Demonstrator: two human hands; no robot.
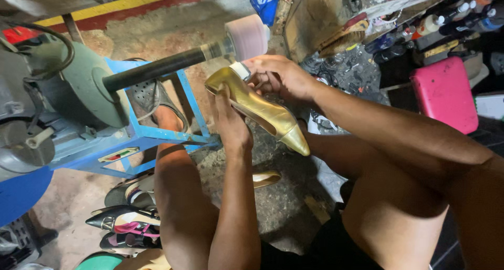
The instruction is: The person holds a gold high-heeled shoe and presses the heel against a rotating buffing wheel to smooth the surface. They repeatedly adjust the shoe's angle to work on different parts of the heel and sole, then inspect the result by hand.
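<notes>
I hold a gold pointed-toe shoe [262, 112] with both hands, its heel end raised toward the pink sanding drum [247, 36] on the black shaft [157, 69] of a grinding machine. My left hand [231, 125] grips the shoe from below at its middle. My right hand [278, 78] clasps the heel end, just under the drum. The shoe's toe points down and to the right.
The grey-green motor [79, 86] sits on a blue metal frame [157, 136] at left. Several shoes [128, 220] lie on the floor near my left leg, and another gold shoe [265, 178] lies below my hands. A pink stool [446, 94] and cluttered bottles [436, 23] stand at right.
</notes>
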